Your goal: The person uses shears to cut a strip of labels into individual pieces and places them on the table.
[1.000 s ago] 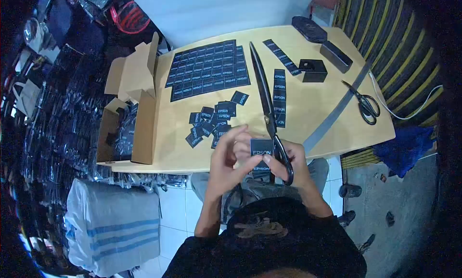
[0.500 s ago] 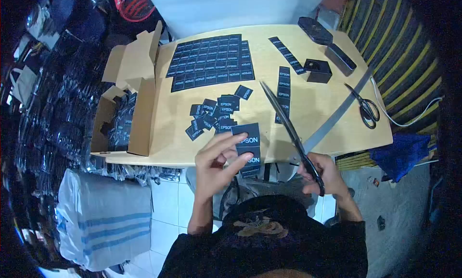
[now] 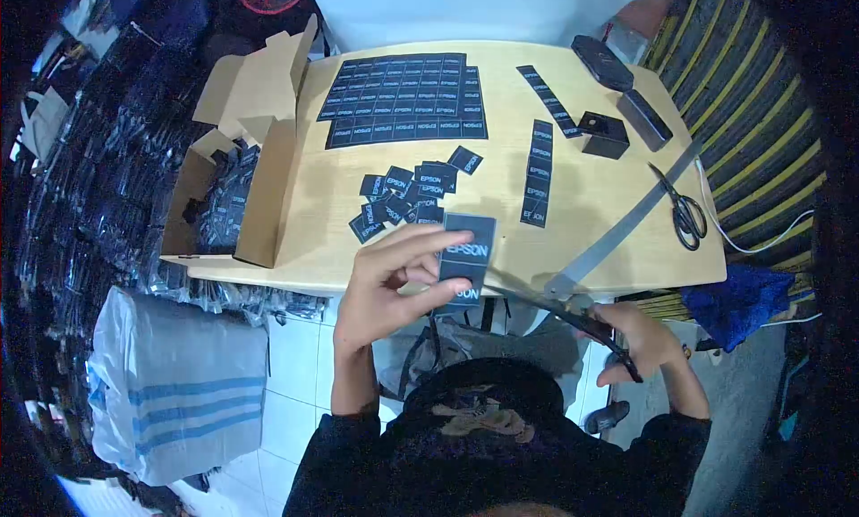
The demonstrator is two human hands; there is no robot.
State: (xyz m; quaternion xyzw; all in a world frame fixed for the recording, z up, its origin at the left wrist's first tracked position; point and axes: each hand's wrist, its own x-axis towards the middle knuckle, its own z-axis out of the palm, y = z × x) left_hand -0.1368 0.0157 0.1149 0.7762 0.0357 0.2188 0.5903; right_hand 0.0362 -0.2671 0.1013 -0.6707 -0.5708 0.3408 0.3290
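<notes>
My left hand (image 3: 383, 283) pinches a short strip of black EPSON labels (image 3: 471, 227) between thumb and fingers, above the table's near edge. In my right hand (image 3: 642, 336) is a large pair of scissors (image 3: 573, 317), with the fingers closed round the handles. Its blades point left, and their tips overlap the lower part of the strip in this view. Just beyond my left hand lies a loose pile of cut square labels (image 3: 433, 175). Another label strip (image 3: 538, 172) rests on the table to the right of the pile.
Uncut label sheets (image 3: 403, 97) lie at the back of the table (image 3: 331, 240). An open cardboard box (image 3: 268, 186) holding dark packets stands at left. On the right are a thin label strip (image 3: 548, 100), a black box (image 3: 605, 141), a metal ruler (image 3: 626, 222) and smaller scissors (image 3: 684, 215).
The scissors have swung from pointing up and away to pointing left at the strip, their blades closer together. My right hand has moved slightly right and down.
</notes>
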